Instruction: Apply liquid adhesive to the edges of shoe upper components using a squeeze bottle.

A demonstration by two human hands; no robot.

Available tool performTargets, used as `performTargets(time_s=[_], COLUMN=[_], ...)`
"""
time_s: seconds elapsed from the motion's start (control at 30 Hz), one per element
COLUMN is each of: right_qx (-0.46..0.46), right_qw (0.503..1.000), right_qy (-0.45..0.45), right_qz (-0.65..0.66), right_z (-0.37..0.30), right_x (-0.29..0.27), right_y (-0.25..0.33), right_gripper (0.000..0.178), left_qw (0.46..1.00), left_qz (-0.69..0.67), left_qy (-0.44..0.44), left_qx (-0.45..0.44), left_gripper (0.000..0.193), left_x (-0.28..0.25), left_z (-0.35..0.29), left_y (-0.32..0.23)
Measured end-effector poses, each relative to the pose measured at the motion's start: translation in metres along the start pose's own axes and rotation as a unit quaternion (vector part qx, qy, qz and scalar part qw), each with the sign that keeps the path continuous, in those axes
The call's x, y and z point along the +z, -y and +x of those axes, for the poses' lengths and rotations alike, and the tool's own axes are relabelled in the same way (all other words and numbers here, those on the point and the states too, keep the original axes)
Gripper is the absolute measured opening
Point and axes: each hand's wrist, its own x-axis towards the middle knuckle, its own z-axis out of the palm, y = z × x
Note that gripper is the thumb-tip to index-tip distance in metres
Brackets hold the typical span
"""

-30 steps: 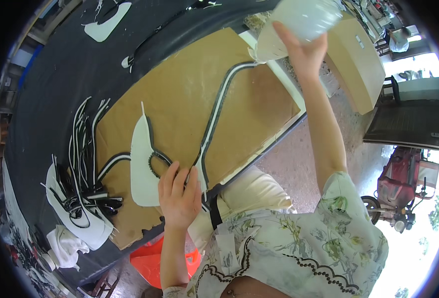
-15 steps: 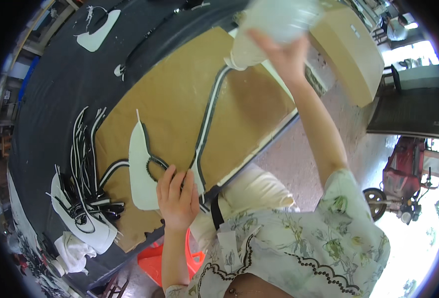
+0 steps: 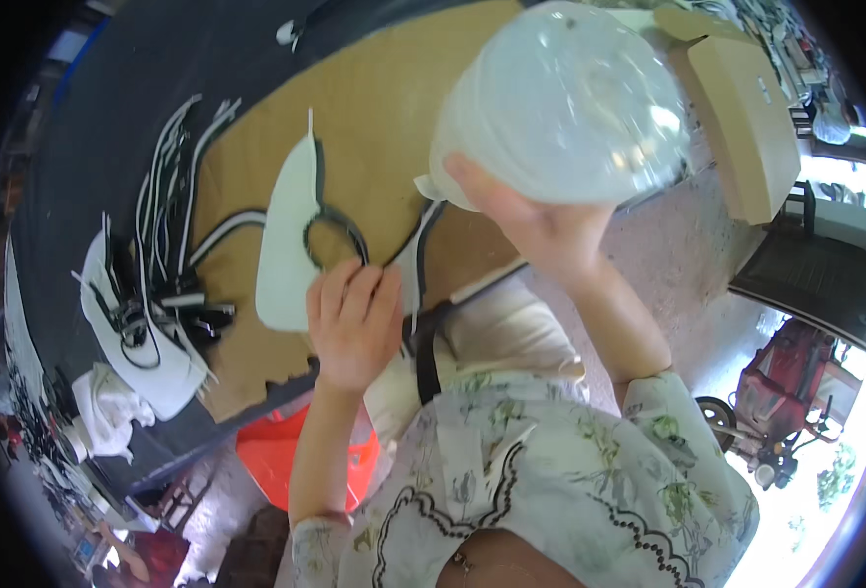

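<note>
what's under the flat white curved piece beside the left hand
A brown cardboard sheet shows around the flat white curved piece and appears to lie beneath. A curved black-and-white strip reaches the piece's left edge; whether the strip continues underneath is hidden.

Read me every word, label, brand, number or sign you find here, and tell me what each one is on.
No text can be read anywhere.
Cardboard box: a small pale mark, too small to tell whether it is print.
Plastic bottle in the right hand: no lettering shows.
White piece beside the left hand: no lettering shows.
</note>
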Motion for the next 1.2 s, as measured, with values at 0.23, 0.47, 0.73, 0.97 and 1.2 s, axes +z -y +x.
performTargets(time_s=[0.23,0.47,0.73,0.97,1.2], right_qx=[0.033,-0.054,-0.018,0.123,0.031], right_qw=[0.992,0.983,0.993,0.983,0.993], right_qy=[0.072,0.121,0.086,0.1,0.1], right_qz=[0.096,0.129,0.073,0.093,0.051], right_z=[-0.059,-0.057,-0.054,-0.032,-0.055], right_x=[0.003,0.0,-0.001,-0.032,0.005], right_y=[0.036,0.048,0.071,0.076,0.069], right_gripper=[0.039,0.047,0.035,0.021,0.049], left_qw=[0.999,0.997,0.996,0.995,0.991], left_qz=[-0.029,-0.07,-0.088,-0.099,-0.132], left_qy=[0.025,-0.002,-0.003,-0.007,-0.003], left_qx=[0.006,0.031,0.032,0.024,0.013], left_gripper=[0.021,0.025,0.023,0.024,0.02], left_x=[-0.017,-0.014,-0.015,-0.016,-0.017], left_z=[-0.011,-0.022,-0.028,-0.029,-0.026], left_y=[0.008,0.016,0.02,0.023,0.024])
